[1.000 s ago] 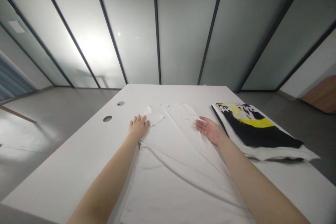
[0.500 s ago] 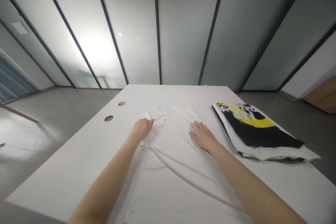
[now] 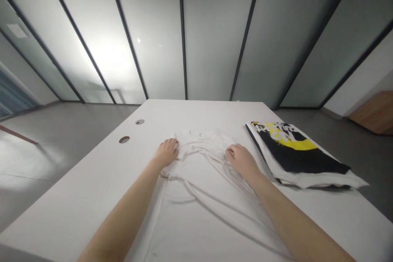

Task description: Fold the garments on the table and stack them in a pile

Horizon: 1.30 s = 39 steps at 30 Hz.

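Observation:
A white T-shirt (image 3: 199, 204) lies spread on the white table (image 3: 92, 180), its neck end away from me and creases running across its upper part. At the upper left edge, my left hand (image 3: 166, 152) has its fingers curled down on the fabric, gripping it. Opposite, my right hand (image 3: 242, 161) pinches the shirt's upper right edge between thumb and fingers. Rumpled cloth bunches between the two hands, and long folds slant toward the lower right. The fingertips of my left hand are partly hidden.
To the right sits a stack of folded shirts (image 3: 301, 157), the top one black with yellow and white print. Two round holes, a nearer one (image 3: 124, 139) and a farther one (image 3: 140, 122), pierce the table's left side. Frosted glass panels (image 3: 215, 41) stand behind the table.
My right hand has gone from lying flat with fingers spread to pinching the shirt's edge. The shirt's top has drawn slightly toward me and wrinkled more. My left hand has shifted its grip.

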Tool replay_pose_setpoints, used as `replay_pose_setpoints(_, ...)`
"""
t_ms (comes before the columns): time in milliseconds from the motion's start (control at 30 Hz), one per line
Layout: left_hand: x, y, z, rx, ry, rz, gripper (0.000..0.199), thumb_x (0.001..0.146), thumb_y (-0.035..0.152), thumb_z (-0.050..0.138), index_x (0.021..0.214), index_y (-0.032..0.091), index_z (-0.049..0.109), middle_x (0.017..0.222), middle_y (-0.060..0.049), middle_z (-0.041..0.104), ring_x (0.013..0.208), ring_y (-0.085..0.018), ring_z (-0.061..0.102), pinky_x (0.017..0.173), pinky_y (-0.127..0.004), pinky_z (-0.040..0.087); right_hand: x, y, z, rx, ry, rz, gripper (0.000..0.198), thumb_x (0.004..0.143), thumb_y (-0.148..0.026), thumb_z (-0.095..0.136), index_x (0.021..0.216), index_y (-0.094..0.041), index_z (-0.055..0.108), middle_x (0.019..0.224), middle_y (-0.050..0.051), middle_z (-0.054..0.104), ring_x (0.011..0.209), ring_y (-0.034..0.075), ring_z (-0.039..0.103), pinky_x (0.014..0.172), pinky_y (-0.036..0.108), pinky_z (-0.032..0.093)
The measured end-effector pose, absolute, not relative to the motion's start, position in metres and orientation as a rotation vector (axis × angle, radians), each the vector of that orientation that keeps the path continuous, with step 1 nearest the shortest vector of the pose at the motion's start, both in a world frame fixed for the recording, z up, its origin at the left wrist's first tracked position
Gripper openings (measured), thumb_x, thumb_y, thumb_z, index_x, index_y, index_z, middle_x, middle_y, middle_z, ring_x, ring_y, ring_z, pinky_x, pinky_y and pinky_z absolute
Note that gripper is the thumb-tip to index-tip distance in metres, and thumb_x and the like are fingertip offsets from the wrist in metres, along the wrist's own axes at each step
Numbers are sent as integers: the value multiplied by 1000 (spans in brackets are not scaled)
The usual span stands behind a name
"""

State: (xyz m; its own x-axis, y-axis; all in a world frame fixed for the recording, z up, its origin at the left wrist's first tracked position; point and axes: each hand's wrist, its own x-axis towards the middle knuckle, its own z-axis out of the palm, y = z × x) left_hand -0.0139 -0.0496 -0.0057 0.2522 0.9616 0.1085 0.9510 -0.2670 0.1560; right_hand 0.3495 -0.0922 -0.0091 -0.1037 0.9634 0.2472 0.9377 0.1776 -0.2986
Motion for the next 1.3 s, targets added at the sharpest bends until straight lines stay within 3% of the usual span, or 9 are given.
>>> replay_pose_setpoints(133,-19,-40,-12,2392,1856,221,62,94,29,49,156,22,48,169,-13,41,155,-30,39,124,-46,31,350,-77,-32,-1804,-2204,175,51,98,-32,52,146,-17,62,153,19,57,141,34,53,118,45,37)
replay_pose_setpoints(267,-17,-23,-6,2293,1875,61,74,90,39,55,161,24,42,174,-13,31,157,-36,35,124,-53,30,345,-56,-39,-1960,-2264,310,65,98,-37,50,161,-21,47,171,17,34,158,42,30,124,58,27)
replay_pose_setpoints(467,-2,-1,5,2260,1998,31,66,96,36,49,160,21,43,173,-17,30,157,-41,31,123,-65,25,332,-25,-22,-2065,-2175,300,66,99,-37,47,164,-25,43,173,16,32,158,43,28,123,67,24)
replay_pose_setpoints(567,10,-3,8,2327,2130,261,58,98,29,48,155,17,49,167,-20,41,156,-38,32,125,-60,25,328,-20,-11,-2066,-2190,130,62,100,-37,47,160,-22,48,170,17,37,157,45,30,123,66,23)
replay_pose_setpoints(700,37,-26,7,2364,2138,392,46,101,29,47,145,22,58,157,-16,53,145,-34,46,119,-52,37,322,-30,-1,-1914,-2237,-59,52,101,-34,48,150,-20,58,164,17,46,152,39,38,122,56,28)
replay_pose_setpoints(800,58,-58,-4,2379,2147,272,60,105,50,40,154,16,49,162,-21,46,149,-38,42,119,-54,35,313,-50,-2,-1895,-2279,-24,51,105,-38,42,152,-19,55,161,18,49,145,34,47,118,48,35)
replay_pose_setpoints(900,68,-86,-17,2372,2127,93,76,105,62,33,162,12,39,169,-25,35,155,-46,32,121,-64,27,302,-75,-11,-1990,-2304,26,61,107,-46,40,159,-14,46,166,22,41,150,38,41,120,49,32)
replay_pose_setpoints(1067,62,-85,-26,2373,2074,21,83,103,68,29,167,15,31,174,-23,24,159,-47,22,124,-68,18,293,-85,-21,-2116,-2280,158,70,108,-53,36,166,-12,35,173,24,25,158,43,26,125,53,19)
replay_pose_setpoints(1300,52,-20,-18,2385,2013,-22,83,103,69,28,168,19,28,175,-21,22,160,-44,21,123,-68,20,291,-27,-16,-2143,-2184,139,72,105,-57,39,164,-15,37,173,22,25,158,41,25,125,54,16)
